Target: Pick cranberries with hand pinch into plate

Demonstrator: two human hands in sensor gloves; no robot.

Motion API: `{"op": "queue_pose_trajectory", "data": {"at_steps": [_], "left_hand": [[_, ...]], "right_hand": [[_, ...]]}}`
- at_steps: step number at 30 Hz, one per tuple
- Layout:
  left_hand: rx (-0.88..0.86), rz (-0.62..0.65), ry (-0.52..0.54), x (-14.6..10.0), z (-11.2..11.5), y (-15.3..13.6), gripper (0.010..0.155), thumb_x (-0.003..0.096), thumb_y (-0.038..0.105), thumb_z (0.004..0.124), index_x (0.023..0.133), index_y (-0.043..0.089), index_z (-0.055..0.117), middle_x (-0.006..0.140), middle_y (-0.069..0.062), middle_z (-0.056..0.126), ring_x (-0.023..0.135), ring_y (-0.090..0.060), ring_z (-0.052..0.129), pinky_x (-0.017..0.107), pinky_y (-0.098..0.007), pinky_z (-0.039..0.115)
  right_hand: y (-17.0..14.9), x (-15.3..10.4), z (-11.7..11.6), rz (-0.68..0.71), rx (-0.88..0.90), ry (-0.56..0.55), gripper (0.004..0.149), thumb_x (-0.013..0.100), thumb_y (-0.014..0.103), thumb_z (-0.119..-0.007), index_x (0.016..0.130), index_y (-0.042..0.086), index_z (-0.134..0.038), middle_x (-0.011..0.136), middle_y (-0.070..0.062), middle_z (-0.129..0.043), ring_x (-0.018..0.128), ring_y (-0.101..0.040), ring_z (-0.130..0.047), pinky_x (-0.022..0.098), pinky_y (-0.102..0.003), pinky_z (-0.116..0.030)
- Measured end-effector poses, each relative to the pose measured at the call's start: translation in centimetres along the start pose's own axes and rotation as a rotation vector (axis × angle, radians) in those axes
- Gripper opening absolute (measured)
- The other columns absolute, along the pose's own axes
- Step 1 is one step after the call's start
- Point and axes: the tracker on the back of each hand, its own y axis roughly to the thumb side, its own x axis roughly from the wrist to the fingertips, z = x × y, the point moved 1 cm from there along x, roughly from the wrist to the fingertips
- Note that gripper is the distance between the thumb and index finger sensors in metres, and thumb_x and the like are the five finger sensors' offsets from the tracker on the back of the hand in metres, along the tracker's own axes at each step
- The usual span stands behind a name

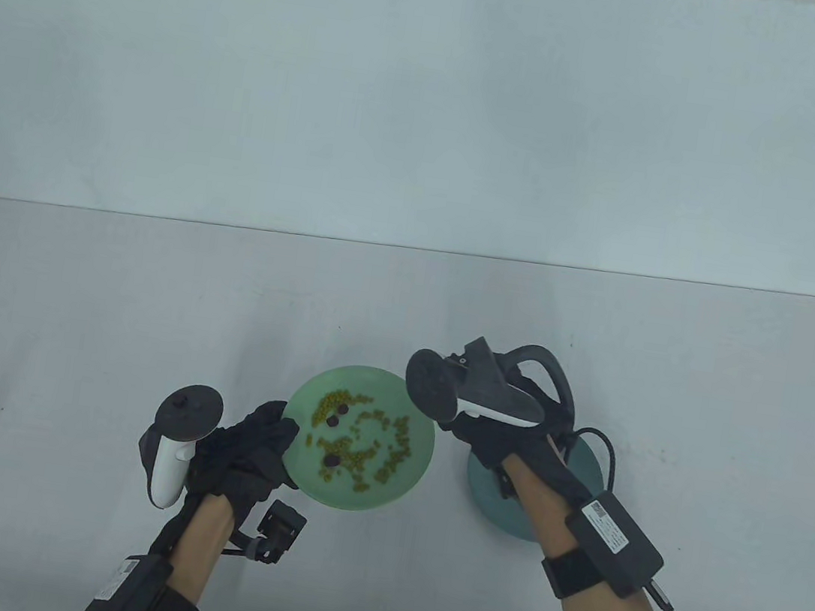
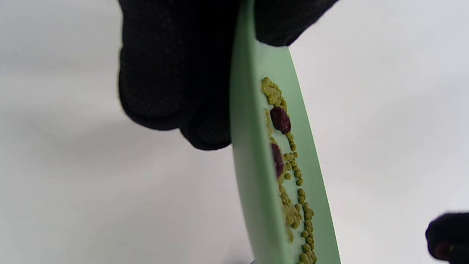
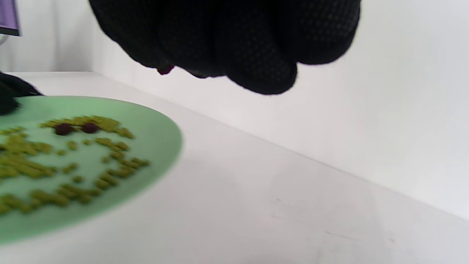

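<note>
A light green plate [image 1: 320, 494] holds many small green beans and three dark red cranberries [image 1: 342, 411]. My left hand [image 1: 268, 437] grips its left rim; in the left wrist view the fingers [image 2: 176, 80] lie under the plate [image 2: 253, 183] and the thumb [image 2: 285, 22] on top. My right hand [image 1: 465, 435] hovers by the plate's right edge, fingers hidden under the tracker. In the right wrist view its closed fingertips [image 3: 205, 62] pinch a small red cranberry [image 3: 165, 69] above the table, right of the green plate [image 3: 161, 135]. That cranberry also shows in the left wrist view [image 2: 441, 250].
A teal-blue plate [image 1: 486, 502] lies on the table under my right forearm, right of the green plate. The white table runs back to a white wall [image 1: 437, 97]. Cables and sensor boxes hang from both forearms.
</note>
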Motion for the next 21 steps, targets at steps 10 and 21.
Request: {"op": "queue_pose_trajectory", "data": {"at_steps": [10, 21], "left_hand": [[0.016, 0.001, 0.003, 0.2, -0.1, 0.0, 0.053, 0.0603, 0.023, 0.066, 0.106, -0.003, 0.055, 0.088, -0.019, 0.083, 0.055, -0.024, 0.109, 0.041, -0.033, 0.097], [0.019, 0.002, -0.001, 0.3, 0.0, 0.0, 0.053, 0.0603, 0.023, 0.066, 0.106, -0.003, 0.055, 0.088, -0.018, 0.083, 0.055, -0.024, 0.109, 0.041, -0.033, 0.097]], "right_hand": [[-6.5, -0.9, -7.3, -0.189, 0.058, 0.121, 0.048, 0.051, 0.048, -0.078, 0.087, 0.016, -0.084, 0.054, 0.011, -0.093, 0.045, -0.008, -0.098, 0.040, -0.031, -0.087], [-8.4, 0.4, -13.5, -0.285, 0.130, 0.249, 0.048, 0.051, 0.047, -0.078, 0.088, 0.016, -0.084, 0.054, 0.011, -0.093, 0.045, -0.009, -0.098, 0.040, -0.031, -0.087]]}}
